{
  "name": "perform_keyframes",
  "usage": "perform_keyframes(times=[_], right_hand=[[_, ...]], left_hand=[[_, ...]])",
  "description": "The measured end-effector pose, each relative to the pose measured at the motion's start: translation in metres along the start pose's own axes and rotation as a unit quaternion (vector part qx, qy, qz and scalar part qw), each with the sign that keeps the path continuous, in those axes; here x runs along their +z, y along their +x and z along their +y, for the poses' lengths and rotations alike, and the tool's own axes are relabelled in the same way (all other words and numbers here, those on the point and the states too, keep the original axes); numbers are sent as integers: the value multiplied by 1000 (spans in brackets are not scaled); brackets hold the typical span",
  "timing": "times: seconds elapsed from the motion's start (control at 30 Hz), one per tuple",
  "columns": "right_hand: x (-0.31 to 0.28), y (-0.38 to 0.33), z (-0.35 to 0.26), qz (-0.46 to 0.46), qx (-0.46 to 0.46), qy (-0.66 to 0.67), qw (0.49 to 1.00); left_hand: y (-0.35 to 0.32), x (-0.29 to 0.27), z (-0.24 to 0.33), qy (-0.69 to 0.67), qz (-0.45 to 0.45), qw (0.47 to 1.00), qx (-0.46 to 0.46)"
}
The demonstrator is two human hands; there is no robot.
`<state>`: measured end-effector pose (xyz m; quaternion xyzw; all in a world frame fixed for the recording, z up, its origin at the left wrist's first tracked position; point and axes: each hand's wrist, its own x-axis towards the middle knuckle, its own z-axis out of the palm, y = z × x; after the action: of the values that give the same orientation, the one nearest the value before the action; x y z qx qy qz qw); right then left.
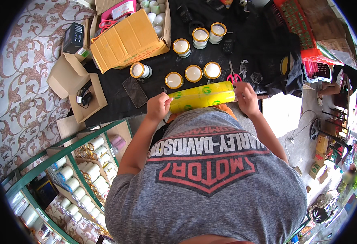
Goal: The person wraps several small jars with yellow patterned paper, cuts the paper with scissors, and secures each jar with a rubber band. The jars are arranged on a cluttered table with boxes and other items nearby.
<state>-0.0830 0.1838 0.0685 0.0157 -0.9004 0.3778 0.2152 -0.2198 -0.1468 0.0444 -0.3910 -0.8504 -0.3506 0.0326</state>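
Observation:
A thick yellow roll of plastic wrap (203, 96) with green printed marks lies crosswise in front of my body, at the near edge of the black-covered table. My left hand (159, 107) is closed at its left end, thumb against the film. At the opposite end, my right hand (247, 99) has its fingers curled in on the roll's edge. Just beyond the roll stand white candles in glass jars with gold rims, among them a middle candle (193, 73), a left candle (174, 80) and a right candle (212, 70). Pink-handled scissors (234, 77) lie near my right hand.
More jar candles (181, 47) stand farther back. A dark phone (135, 92) lies left of my left hand. An open cardboard box (130, 40) holds white candles; a smaller open box (83, 91) holds a black cable. Green-framed shelves (70, 156) stand at lower left, a red crate (298, 28) at far right.

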Motion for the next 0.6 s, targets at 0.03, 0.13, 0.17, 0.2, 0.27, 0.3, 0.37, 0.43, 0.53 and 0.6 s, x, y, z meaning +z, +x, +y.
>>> perform_keyframes(times=[0.03,0.13,0.17,0.2,0.27,0.3,0.37,0.43,0.53,0.6], right_hand=[[3,1,1,11,34,55,998],[28,-3,7,17,207,301,931],[36,-1,10,35,204,305,929],[43,4,11,55,202,309,928],[56,14,16,89,191,274,938],[63,21,17,105,190,264,940],[74,31,18,137,189,244,941],[82,37,24,159,209,171,950],[90,47,29,203,211,53,955],[91,51,33,204,200,44,957]], left_hand=[[-1,0,0,-6,3,1000,-20],[-3,4,2,-40,55,995,-70],[-4,12,0,-64,100,990,-78],[0,17,2,-88,143,982,-85],[6,23,3,-169,138,966,-140],[11,24,5,-207,137,954,-167],[20,29,9,-275,179,924,-194],[31,33,11,-338,214,890,-218],[23,45,1,-289,240,874,-309],[22,56,-8,-213,286,893,-274]])
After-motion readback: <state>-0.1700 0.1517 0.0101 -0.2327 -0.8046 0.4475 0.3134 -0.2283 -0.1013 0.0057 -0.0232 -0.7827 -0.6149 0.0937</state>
